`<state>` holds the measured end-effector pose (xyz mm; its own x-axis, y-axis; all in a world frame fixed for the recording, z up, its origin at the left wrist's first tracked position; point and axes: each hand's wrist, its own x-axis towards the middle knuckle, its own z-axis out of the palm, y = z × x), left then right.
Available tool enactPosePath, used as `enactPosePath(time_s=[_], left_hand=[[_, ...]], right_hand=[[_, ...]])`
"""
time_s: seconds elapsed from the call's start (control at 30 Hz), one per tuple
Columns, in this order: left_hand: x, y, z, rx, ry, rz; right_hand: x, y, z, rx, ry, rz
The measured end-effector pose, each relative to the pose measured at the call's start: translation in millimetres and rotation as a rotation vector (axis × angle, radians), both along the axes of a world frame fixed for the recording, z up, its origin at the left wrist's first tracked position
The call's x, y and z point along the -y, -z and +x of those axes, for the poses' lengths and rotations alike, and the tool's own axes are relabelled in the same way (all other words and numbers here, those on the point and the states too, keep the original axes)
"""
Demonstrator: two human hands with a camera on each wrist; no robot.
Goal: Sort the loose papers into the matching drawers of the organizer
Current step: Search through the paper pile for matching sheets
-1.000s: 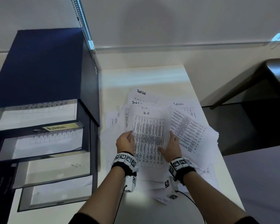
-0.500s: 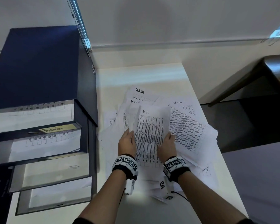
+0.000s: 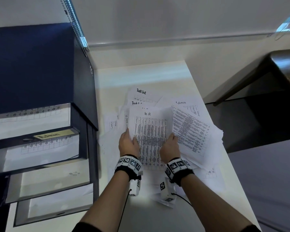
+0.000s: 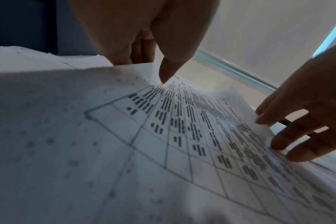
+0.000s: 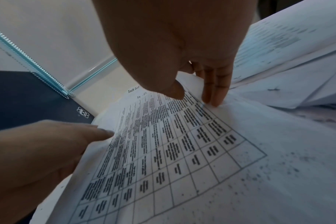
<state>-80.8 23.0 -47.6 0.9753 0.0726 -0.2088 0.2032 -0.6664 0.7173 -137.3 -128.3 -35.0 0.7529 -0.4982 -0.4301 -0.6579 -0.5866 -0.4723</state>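
Head view: both hands pinch H.R sheet atop paper pile; open-drawered organizer left.

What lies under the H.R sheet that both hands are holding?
Under the H.R sheet, held by the left hand and right hand, lies a pile of loose papers, some headed Task List and Admin. What sits directly beneath is covered.

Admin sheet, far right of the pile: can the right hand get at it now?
Probably not yet: the right hand pinches the H.R sheet, as does the left hand. Otherwise the Admin sheet lies uncovered beyond it.
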Motion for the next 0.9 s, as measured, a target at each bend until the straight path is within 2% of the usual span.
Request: enactPosePath(time_s=[0.07,0.27,0.4,0.57,0.63,0.73,0.8,0.9], left_hand=[[-2.2,-0.3,4.1,-0.001,-0.043,-0.027],[-6.4,-8.9,12.0,0.046,-0.028,-0.016],[-9.6,-11.7,19.7,0.032,0.025,0.082],[-10.3,-16.2,31.7,-0.104,0.121,0.168],[-8.6,-22.4,31.0,-0.101,0.149,0.125],[-6.4,-35.0,20.5,0.007,0.229,-0.049],[-7.4,-44.6,9.4,0.094,0.305,-0.205],[-8.6,-65.5,-2.7,0.172,0.371,-0.302]], right_hand=[[3.3,2.4,0.8,0.017,-0.005,-0.006],[5.9,0.1,6.4,0.031,0.037,-0.005],[24.2,2.4,16.1,0.040,0.135,0.068],[51.2,20.9,26.7,-0.005,0.157,0.121],[59.7,27.7,26.8,-0.034,0.130,0.109],[66.8,29.8,26.2,-0.031,0.112,0.116],[67.7,24.5,24.7,-0.011,0.136,0.140],[65.3,0.8,22.4,0.063,0.182,0.116]])
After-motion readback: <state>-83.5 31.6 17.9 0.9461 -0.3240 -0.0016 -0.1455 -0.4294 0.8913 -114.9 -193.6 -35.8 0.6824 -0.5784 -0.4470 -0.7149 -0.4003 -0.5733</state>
